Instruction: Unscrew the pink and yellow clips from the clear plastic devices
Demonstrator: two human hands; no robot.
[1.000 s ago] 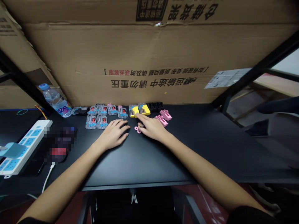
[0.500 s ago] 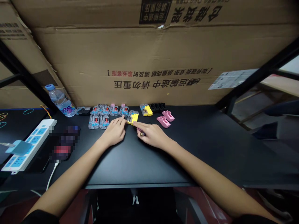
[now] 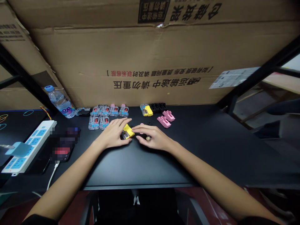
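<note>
My left hand point(image 3: 114, 133) has its thumb and fingers around a yellow and clear plastic case point(image 3: 128, 131), which is tilted just above or on the black table. From the right, the index finger of my right hand point(image 3: 153, 137) reaches to the yellow part's edge. Tucked in the curled fingers of that hand is a small object with a brass-coloured round end point(image 3: 148, 137); its kind is hidden. Beyond the right fingertips lie a small pink part point(image 3: 142, 124) and a small black part point(image 3: 149, 123).
Several clear cases point(image 3: 94, 122) stand back left. Another yellow and clear case point(image 3: 146, 110), black parts point(image 3: 158, 107) and two pink parts point(image 3: 164, 121) lie back right. A water bottle point(image 3: 61, 101), power strip point(image 3: 30, 147) and phone point(image 3: 67, 143) are leftward. Cardboard point(image 3: 140, 53) walls the back.
The yellow and clear case has come off its flat place, moved nearer and left, and turned in my left hand. My right hand has opened slightly and shifted a little toward me.
</note>
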